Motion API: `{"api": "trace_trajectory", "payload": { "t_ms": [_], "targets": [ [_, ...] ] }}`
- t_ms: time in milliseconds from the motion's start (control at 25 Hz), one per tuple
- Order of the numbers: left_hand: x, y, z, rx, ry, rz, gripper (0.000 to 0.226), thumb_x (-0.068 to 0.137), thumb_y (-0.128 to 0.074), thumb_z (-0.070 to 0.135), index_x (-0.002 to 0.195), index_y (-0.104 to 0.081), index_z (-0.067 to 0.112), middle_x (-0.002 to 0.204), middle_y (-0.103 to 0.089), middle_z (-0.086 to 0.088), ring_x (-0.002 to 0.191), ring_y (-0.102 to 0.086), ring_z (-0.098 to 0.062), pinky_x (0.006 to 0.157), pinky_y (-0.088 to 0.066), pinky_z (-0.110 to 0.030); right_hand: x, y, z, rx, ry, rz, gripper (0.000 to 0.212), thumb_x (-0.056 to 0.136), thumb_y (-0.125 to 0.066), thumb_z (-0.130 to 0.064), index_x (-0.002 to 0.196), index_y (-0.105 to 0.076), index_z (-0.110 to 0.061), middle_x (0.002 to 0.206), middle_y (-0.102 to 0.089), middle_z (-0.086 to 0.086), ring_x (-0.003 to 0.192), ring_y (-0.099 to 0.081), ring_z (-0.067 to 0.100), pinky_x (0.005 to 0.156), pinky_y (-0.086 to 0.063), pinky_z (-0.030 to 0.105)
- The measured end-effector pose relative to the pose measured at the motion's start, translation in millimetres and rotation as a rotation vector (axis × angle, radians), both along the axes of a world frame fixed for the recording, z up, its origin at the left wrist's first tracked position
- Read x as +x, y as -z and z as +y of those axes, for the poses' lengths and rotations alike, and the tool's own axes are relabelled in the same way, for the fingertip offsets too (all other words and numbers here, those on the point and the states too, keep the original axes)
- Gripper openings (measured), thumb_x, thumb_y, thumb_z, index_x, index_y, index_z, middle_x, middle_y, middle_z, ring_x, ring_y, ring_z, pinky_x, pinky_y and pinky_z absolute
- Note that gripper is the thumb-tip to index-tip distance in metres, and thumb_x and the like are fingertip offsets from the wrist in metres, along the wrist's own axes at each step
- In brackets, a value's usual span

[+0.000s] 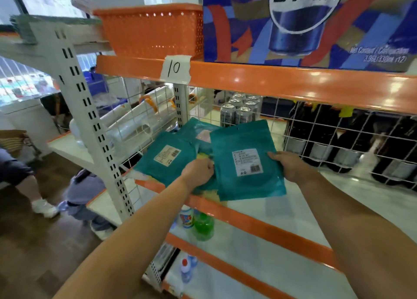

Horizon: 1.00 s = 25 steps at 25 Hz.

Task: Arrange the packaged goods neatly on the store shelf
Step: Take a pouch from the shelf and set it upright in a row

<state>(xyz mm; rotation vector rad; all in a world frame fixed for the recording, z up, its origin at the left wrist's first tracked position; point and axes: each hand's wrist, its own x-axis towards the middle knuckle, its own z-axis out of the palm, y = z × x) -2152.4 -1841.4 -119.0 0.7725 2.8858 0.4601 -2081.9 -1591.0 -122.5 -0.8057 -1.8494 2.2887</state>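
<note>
Two hands hold flat teal plastic pouches at the front of a white shelf with an orange edge.

The right hand [293,166] pinches the right edge of the nearest teal pouch with a white label [246,161], tilted above the white shelf [304,208]; the left hand [198,171] is clenched on its left edge, over a second teal labelled pouch [164,156] lying at the shelf's left end. A third teal pouch [198,131] lies behind them. Behind stands a white wire grid [327,136], with dark cans [239,109] and dark bottles [338,145] beyond. Above, an orange plastic basket [153,30] sits beside a blue cola carton [316,23]; a taped paper tag marked 10 [176,68] hangs below.
</note>
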Motion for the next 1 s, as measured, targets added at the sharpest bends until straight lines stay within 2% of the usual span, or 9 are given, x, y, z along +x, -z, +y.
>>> {"api": "trace_trajectory", "payload": {
  "t_ms": [120, 240, 400, 480, 600, 680, 760, 920, 1000],
  "targets": [
    [7.1, 0.5, 24.5, 0.01, 0.021, 0.064, 0.031, 0.098, -0.038, 0.02, 0.114, -0.061, 0.007, 0.117, -0.063, -0.013, 0.108, -0.058, -0.029, 0.085, -0.045, -0.033, 24.3, 8.7, 20.0, -0.068, 0.067, 0.057, 0.021, 0.094, -0.053, -0.011, 0.11, -0.059, 0.001, 0.077, -0.073, 0.008, 0.067, -0.07, 0.022, 0.055, -0.059, 0.033],
    [19.0, 7.9, 48.2, 0.013, 0.05, 0.077, 0.027, 0.096, -0.04, 0.022, 0.109, -0.06, 0.009, 0.111, -0.064, -0.011, 0.102, -0.058, -0.029, 0.08, -0.044, -0.032, 54.1, 15.7, 33.9, -0.063, 0.153, 0.087, 0.027, 0.094, -0.053, -0.009, 0.118, -0.057, 0.002, 0.091, -0.07, 0.01, 0.075, -0.066, 0.022, 0.056, -0.059, 0.029],
    [39.0, 3.5, 84.5, -0.078, 0.163, 0.082, 0.028, 0.095, -0.04, 0.023, 0.115, -0.057, 0.013, 0.115, -0.062, -0.01, 0.106, -0.057, -0.029, 0.081, -0.045, -0.033, 97.7, 14.2, 48.8, -0.052, 0.287, 0.102, 0.012, 0.095, -0.051, -0.005, 0.099, -0.061, 0.0, 0.103, -0.062, 0.014, 0.071, -0.064, 0.021, 0.05, -0.058, 0.028],
    [42.4, -2.1, 101.9, -0.092, 0.228, 0.14, 0.028, 0.096, -0.039, 0.022, 0.116, -0.057, 0.013, 0.116, -0.061, -0.01, 0.107, -0.057, -0.028, 0.081, -0.044, -0.033, 115.3, 10.7, 57.9, -0.058, 0.377, 0.098, 0.01, 0.094, -0.053, -0.005, 0.095, -0.061, 0.0, 0.109, -0.062, 0.018, 0.075, -0.063, 0.024, 0.057, -0.058, 0.033],
    [46.1, -6.6, 129.2, -0.072, 0.358, 0.195, 0.026, 0.093, -0.041, 0.026, 0.109, -0.06, 0.019, 0.113, -0.064, -0.005, 0.104, -0.058, -0.027, 0.085, -0.046, -0.033, 151.8, 7.7, 66.2, -0.076, 0.553, 0.072, 0.011, 0.092, -0.057, -0.008, 0.097, -0.06, 0.001, 0.12, -0.06, 0.021, 0.08, -0.061, 0.029, 0.078, -0.053, 0.045],
    [55.7, -4.7, 144.6, -0.033, 0.426, 0.171, 0.025, 0.092, -0.042, 0.026, 0.108, -0.061, 0.02, 0.114, -0.064, -0.006, 0.104, -0.057, -0.027, 0.089, -0.048, -0.038, 178.3, 9.8, 65.8, -0.07, 0.654, 0.06, 0.012, 0.093, -0.057, -0.009, 0.097, -0.059, 0.002, 0.119, -0.059, 0.022, 0.078, -0.06, 0.029, 0.082, -0.051, 0.048],
    [74.1, 1.1, 156.6, -0.024, 0.505, 0.146, 0.028, 0.094, -0.042, 0.025, 0.115, -0.058, 0.018, 0.117, -0.062, -0.007, 0.108, -0.056, -0.028, 0.089, -0.047, -0.037, 206.4, 15.9, 59.7, -0.054, 0.743, 0.067, 0.014, 0.094, -0.055, -0.009, 0.097, -0.059, 0.004, 0.114, -0.06, 0.021, 0.074, -0.06, 0.026, 0.078, -0.053, 0.044],
    [113.8, 19.1, 174.9, 0.004, 0.641, 0.095, 0.033, 0.095, -0.041, 0.027, 0.125, -0.05, 0.016, 0.123, -0.059, -0.008, 0.111, -0.055, -0.028, 0.092, -0.047, -0.039, 269.7, 31.4, 41.0, -0.097, 0.896, 0.102, 0.014, 0.095, -0.053, -0.009, 0.084, -0.057, -0.001, 0.096, -0.062, 0.016, 0.069, -0.061, 0.023, 0.049, -0.057, 0.03],
    [138.3, 27.9, 186.7, 0.01, 0.739, 0.084, 0.034, 0.094, -0.043, 0.027, 0.125, -0.05, 0.014, 0.124, -0.059, -0.01, 0.112, -0.055, -0.03, 0.092, -0.047, -0.04, 305.0, 40.0, 34.0, -0.097, 1.013, 0.079, 0.011, 0.093, -0.056, -0.01, 0.084, -0.057, -0.003, 0.097, -0.064, 0.018, 0.069, -0.061, 0.024, 0.053, -0.056, 0.033]
  ]
}}
